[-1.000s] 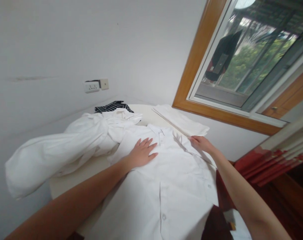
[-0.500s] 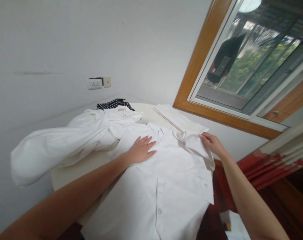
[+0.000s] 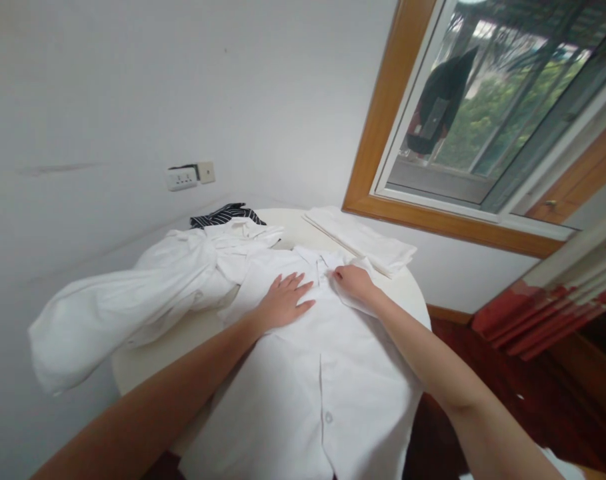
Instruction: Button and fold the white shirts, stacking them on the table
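A white button-up shirt [image 3: 327, 373] lies face up on a round pale table [image 3: 413, 293], its lower part hanging over the near edge. My left hand [image 3: 284, 301] lies flat on the shirt's chest with the fingers spread. My right hand [image 3: 351, 281] is just right of the collar, fingers closed on the folded-in sleeve and shoulder fabric it presses against the shirt.
A crumpled heap of white clothes [image 3: 147, 293] covers the table's left side and hangs past its edge. A dark striped garment [image 3: 225, 215] lies behind it. A folded white cloth [image 3: 363, 239] rests at the back right under the wood-framed window [image 3: 377, 127]. A wall socket [image 3: 181, 178] is above.
My right hand carried the shirt's right sleeve and shoulder from the table's right edge inward over the shirt, ending beside the collar. My left hand stayed flat in place.
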{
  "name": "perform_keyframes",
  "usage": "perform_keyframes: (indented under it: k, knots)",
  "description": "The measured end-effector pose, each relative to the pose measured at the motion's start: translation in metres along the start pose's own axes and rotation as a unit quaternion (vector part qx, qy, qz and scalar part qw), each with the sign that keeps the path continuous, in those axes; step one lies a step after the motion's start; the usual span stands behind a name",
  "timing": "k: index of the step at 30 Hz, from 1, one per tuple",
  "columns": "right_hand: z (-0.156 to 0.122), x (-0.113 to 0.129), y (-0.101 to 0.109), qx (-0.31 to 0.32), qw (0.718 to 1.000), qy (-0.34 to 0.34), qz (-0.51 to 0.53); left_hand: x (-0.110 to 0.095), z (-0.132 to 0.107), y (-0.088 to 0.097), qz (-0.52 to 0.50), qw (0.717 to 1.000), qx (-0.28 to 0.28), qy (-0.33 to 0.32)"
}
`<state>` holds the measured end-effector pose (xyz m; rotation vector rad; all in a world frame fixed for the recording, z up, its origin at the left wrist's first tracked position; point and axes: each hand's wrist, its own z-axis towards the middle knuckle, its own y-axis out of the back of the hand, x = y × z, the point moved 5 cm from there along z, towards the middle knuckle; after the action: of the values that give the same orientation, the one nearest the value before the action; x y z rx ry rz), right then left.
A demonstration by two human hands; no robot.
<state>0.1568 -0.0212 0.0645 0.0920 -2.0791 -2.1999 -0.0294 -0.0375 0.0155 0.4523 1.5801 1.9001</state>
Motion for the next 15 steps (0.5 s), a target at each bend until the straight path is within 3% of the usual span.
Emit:
perform_keyframes:
  k: [5,7,11,15]
  knots:
    - [-0.023,-0.057,0.035,-0.032,0.999,0.016,0.009,0.001,0.001,-0.002,0.003,1.0,0.0,0.0]
    - [-0.032,-0.086,0.042,-0.004,0.998,0.03,0.062,0.001,0.001,-0.002,-0.001,1.0,-0.004,-0.001]
    - [-0.049,-0.126,0.03,0.066,0.985,0.043,0.156,0.0,0.001,-0.003,-0.006,1.0,0.001,-0.001]
    - [-0.065,-0.142,0.012,0.1,0.969,0.029,0.226,-0.001,0.001,-0.001,-0.007,1.0,0.002,0.005]
